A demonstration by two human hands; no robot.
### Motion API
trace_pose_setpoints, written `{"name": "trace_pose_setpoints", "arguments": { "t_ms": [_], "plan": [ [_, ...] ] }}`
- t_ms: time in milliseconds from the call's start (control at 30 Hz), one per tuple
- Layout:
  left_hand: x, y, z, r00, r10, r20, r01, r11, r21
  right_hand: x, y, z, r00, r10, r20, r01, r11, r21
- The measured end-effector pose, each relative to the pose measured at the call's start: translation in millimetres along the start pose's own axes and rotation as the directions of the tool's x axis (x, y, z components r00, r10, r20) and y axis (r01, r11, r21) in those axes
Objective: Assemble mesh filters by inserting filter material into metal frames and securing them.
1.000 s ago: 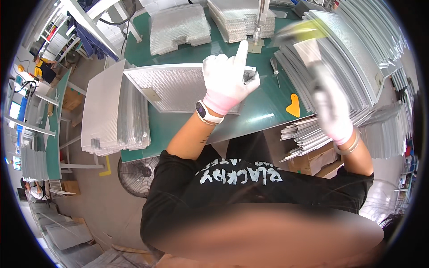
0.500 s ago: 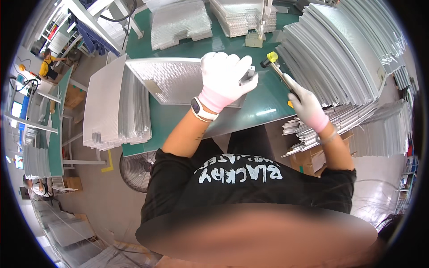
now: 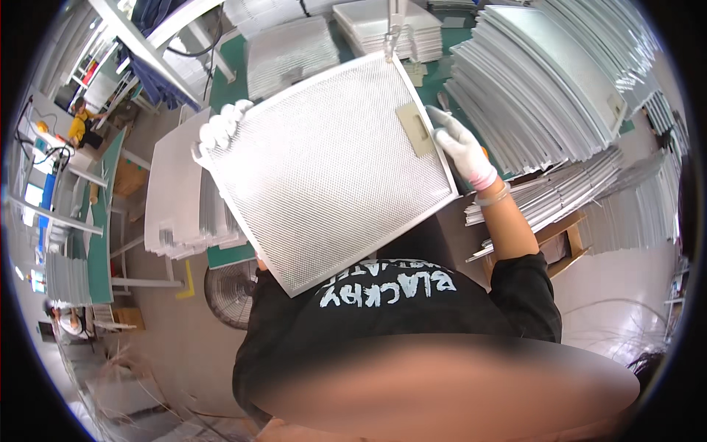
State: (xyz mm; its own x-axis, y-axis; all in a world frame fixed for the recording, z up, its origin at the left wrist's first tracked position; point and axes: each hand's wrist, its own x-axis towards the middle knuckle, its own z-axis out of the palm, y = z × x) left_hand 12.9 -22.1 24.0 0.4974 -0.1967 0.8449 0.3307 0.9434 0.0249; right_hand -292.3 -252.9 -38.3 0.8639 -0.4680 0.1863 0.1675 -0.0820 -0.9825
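Note:
A framed metal mesh filter panel [image 3: 324, 177] with a small handle plate [image 3: 416, 130] is raised and tilted above the bench, in front of my chest. My left hand [image 3: 221, 131], in a white glove, grips its upper left edge with curled fingers. At the right edge, beside the handle plate, my gloved right hand [image 3: 464, 149] holds the frame between thumb and fingers. An orange bit shows by my right wrist; whether it belongs to the hammer I cannot tell. The hammer's head does not show. The panel hides my left forearm.
Stacks of similar panels stand on the green bench [image 3: 221, 255], at the left [image 3: 177, 184], the back [image 3: 291, 55] and the right [image 3: 530, 88]. An upright metal fixture [image 3: 394, 29] rises behind the panel. A floor fan [image 3: 230, 295] stands below left, an open carton [image 3: 563, 239] below right.
The panel has come up off the bench and turned toward me. My left hand has shifted to its left edge. My right hand, which held a hammer, now holds the right edge.

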Motion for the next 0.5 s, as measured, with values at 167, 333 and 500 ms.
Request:
{"name": "trace_pose_setpoints", "arguments": {
  "t_ms": [167, 333, 500],
  "plan": [
    [-15, -35, -39, 0.997, 0.019, 0.077, -0.005, 0.984, -0.179, -30, -15, 4, 0.990, -0.049, -0.129, 0.059, 0.995, 0.078],
    [-27, -58, -44, 0.993, -0.107, -0.046, 0.089, 0.952, -0.294, -59, -51, -2, 0.985, 0.008, -0.173, 0.004, 0.998, 0.070],
    [-38, -74, 27, 0.666, -0.610, -0.429, 0.677, 0.736, 0.004, -120, -123, -38, 0.904, -0.123, -0.409, 0.114, 0.992, -0.048]
  ]
}}
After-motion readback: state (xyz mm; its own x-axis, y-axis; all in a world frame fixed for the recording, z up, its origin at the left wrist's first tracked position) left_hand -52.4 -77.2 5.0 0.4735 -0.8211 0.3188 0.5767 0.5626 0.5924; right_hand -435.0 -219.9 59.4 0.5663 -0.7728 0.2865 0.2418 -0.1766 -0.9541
